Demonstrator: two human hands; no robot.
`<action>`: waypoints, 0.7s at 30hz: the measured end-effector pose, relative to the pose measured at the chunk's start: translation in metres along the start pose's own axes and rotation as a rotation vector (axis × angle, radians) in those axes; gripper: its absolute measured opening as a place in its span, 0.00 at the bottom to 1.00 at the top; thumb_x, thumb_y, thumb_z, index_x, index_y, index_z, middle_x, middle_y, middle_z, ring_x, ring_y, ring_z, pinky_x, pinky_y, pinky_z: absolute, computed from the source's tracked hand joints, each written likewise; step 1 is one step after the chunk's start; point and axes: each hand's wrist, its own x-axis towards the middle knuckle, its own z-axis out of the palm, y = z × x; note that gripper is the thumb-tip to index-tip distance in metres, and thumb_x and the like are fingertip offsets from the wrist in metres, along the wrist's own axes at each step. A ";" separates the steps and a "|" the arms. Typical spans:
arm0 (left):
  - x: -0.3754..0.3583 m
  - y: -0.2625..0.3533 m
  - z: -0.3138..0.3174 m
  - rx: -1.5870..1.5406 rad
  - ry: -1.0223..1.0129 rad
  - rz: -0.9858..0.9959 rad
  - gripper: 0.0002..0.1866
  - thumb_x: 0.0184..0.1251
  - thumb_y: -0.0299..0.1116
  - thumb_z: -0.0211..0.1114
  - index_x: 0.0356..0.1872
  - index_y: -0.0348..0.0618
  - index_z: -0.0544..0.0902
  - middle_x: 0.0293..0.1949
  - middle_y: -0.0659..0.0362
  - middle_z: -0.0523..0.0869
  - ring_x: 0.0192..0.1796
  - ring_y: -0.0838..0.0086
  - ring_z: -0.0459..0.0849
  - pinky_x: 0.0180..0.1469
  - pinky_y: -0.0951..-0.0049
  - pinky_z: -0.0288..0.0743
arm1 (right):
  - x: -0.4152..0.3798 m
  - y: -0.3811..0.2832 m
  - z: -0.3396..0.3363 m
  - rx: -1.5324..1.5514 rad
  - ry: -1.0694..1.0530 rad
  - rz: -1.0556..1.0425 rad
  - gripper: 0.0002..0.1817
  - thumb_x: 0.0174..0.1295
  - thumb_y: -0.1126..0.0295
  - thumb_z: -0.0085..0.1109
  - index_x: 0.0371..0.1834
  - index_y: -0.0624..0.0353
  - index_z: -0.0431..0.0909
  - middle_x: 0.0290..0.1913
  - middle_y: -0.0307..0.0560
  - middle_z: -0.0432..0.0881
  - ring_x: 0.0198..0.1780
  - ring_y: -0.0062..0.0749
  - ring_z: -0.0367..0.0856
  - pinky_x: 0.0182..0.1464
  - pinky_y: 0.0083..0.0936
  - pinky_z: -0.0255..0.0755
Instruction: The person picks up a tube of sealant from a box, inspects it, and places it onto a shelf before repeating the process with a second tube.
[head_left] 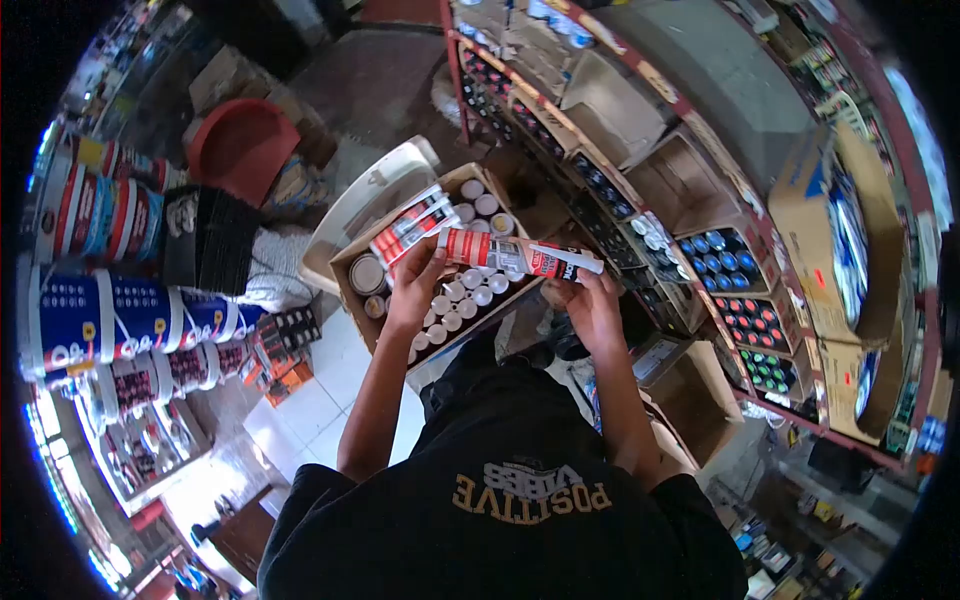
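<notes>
A red and white sealant cartridge lies crosswise between my hands, above an open cardboard box. My left hand is closed around its left end. At the other end, my right hand has its fingers closed on the cartridge, near a white tapered nozzle. Under them the cardboard box holds several white-capped tubes standing upright and some round cans. More red and white cartridges lie across the box's left part, close to my left hand.
A white plastic chair stands behind the box. On the right is a long shelf with boxes of spray cans. Paint buckets are stacked at left, near a red basin. An open carton sits low at right.
</notes>
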 end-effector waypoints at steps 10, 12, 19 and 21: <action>0.013 -0.001 0.083 0.121 -0.284 0.022 0.16 0.86 0.33 0.51 0.62 0.32 0.75 0.55 0.53 0.84 0.57 0.68 0.87 0.62 0.67 0.80 | -0.076 -0.063 0.014 -0.050 0.098 -0.354 0.31 0.71 0.79 0.63 0.72 0.47 0.60 0.63 0.47 0.74 0.66 0.45 0.79 0.69 0.55 0.78; 0.015 -0.005 0.101 0.162 -0.349 0.049 0.16 0.87 0.33 0.51 0.62 0.32 0.75 0.54 0.53 0.84 0.57 0.69 0.87 0.61 0.67 0.80 | -0.087 -0.069 0.009 -0.152 0.169 -0.415 0.32 0.65 0.82 0.68 0.69 0.50 0.63 0.62 0.46 0.75 0.66 0.40 0.79 0.69 0.48 0.78; 0.014 0.007 0.182 0.330 -0.243 0.056 0.27 0.84 0.37 0.58 0.78 0.41 0.68 0.62 0.53 0.82 0.58 0.76 0.79 0.57 0.74 0.76 | -0.114 -0.089 -0.003 -0.655 0.095 -0.868 0.38 0.51 0.87 0.74 0.65 0.55 0.67 0.71 0.57 0.74 0.73 0.42 0.74 0.76 0.41 0.68; -0.001 0.025 0.205 0.251 -0.311 -0.027 0.31 0.85 0.44 0.57 0.81 0.43 0.63 0.68 0.50 0.78 0.63 0.68 0.80 0.62 0.68 0.78 | -0.121 -0.094 -0.006 -0.670 0.112 -0.920 0.37 0.52 0.86 0.75 0.65 0.55 0.67 0.72 0.58 0.74 0.74 0.43 0.73 0.77 0.42 0.67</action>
